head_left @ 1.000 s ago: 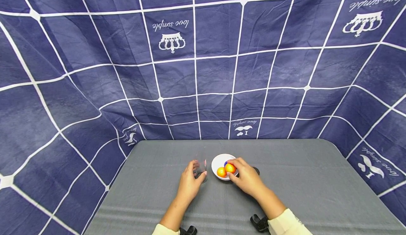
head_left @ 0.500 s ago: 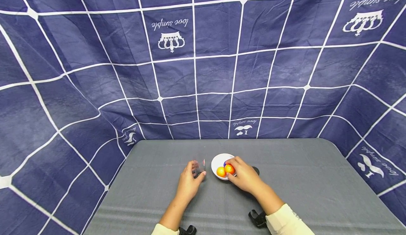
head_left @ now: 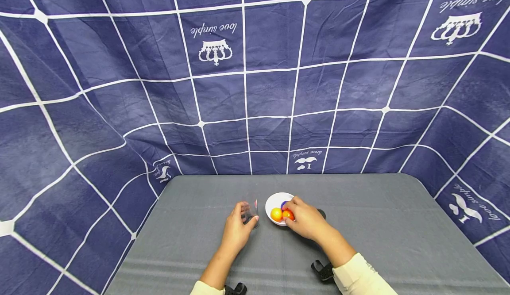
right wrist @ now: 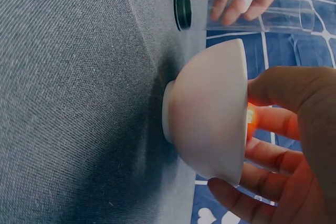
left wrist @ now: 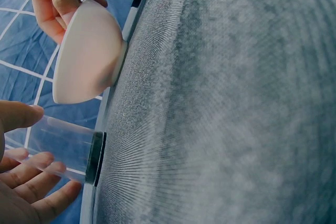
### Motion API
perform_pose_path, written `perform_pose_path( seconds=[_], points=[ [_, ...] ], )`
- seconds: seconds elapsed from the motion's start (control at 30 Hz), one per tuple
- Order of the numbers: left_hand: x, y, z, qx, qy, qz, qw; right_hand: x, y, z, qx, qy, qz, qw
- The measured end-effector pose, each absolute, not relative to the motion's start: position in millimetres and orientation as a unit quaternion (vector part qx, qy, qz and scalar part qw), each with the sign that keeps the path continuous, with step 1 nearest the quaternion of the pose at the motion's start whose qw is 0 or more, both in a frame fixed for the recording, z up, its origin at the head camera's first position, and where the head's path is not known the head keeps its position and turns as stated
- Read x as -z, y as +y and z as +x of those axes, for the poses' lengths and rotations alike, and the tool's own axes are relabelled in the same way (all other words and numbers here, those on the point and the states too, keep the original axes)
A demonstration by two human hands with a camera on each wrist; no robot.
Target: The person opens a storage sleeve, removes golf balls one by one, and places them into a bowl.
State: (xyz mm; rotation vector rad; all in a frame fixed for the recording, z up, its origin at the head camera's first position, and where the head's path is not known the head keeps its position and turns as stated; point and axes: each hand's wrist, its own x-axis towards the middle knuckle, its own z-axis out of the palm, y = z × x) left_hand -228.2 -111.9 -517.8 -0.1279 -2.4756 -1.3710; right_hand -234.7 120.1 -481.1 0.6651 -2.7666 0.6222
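My left hand (head_left: 237,228) holds a clear tube (head_left: 251,212) upright on the table, thumb on one side and fingers round the other. A black base (left wrist: 95,158) closes the tube's lower end in the left wrist view. Just right of it stands a white bowl (head_left: 275,202) holding two orange balls and a blue ball (head_left: 283,205). My right hand (head_left: 307,220) reaches over the bowl's right rim and pinches the redder orange ball (head_left: 288,215) between thumb and fingers. The other orange ball (head_left: 276,214) lies beside it. In the right wrist view, the bowl wall (right wrist: 210,108) hides most of the contents.
A dark rounded object (head_left: 321,214) shows partly behind my right hand. The grey table (head_left: 382,228) extends on both sides, with a blue gridded cloth (head_left: 267,96) hanging behind and around it. Black straps (head_left: 323,271) sit at both wrists.
The pinched orange ball has sunk slightly lower in the bowl with my right fingers. The other orange ball has shifted slightly left. My left hand and the tube stay nearly still.
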Motion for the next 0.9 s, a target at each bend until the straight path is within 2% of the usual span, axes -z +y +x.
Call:
perform_pose_path(
  seconds=[0.2, 0.9],
  points=[
    [517.9, -112.7, -228.5, 0.482, -0.862, -0.043, 0.149, 481.1, 118.3, -233.3, -0.213, -0.938, 0.247, 0.114],
    [517.7, -113.0, -232.0, 0.469, -0.873, -0.04, 0.129, 489.1, 118.3, -231.7, -0.243, -0.939, 0.213, 0.122]
  ],
)
